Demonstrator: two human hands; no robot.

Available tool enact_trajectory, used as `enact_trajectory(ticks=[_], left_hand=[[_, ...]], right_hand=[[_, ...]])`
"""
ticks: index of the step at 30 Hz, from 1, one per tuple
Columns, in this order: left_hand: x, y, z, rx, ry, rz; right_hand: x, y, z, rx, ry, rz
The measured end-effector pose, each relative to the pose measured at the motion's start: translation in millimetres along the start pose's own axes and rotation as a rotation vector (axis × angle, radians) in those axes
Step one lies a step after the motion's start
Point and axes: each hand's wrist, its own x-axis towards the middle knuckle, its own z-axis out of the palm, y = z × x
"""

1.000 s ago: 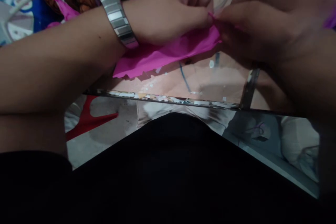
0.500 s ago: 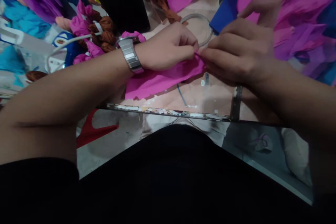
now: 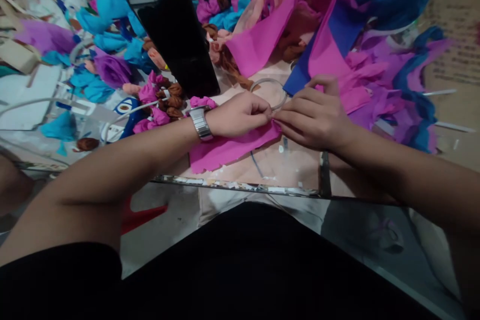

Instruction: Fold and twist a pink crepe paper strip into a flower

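A piece of pink crepe-like sheet lies at the table's front, under my left wrist. My left hand, below a metal-banded watch, is closed and pinches the sheet's right end. Facing it, my right hand grips the same end between thumb and fingertips, its upper fingers bent. The fingertips of both hands nearly meet, and the pinched bit between them is mostly hidden. Just behind the hands lies a pale ring of cable or wire.
A dark phone-like slab leans upright behind my left hand. Brown and pink knotted bundles sit beside it. Blue, purple and pink sheets pile up on the right. A white cable crosses the left side. The table edge runs before me.
The camera view has tilted up, so more of the table's back and right shows. Both hands keep their pinch on the pink sheet, with little movement between them.
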Motion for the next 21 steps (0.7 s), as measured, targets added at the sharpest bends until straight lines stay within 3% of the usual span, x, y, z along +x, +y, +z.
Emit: enact_trajectory(ticks=[9,14,21], left_hand=[[3,-3,0.5,-0.051,0.033,-0.018],[4,-5,-0.9,-0.027,0.065,-0.004],[4,-13,4.1,-0.014,0.197,0.007]], right_hand=[[5,7,16,0.032,0.108,0.049],[3,8,17,0.035,0.076,0.079],[4,7,18,0.026,0.112,0.114]])
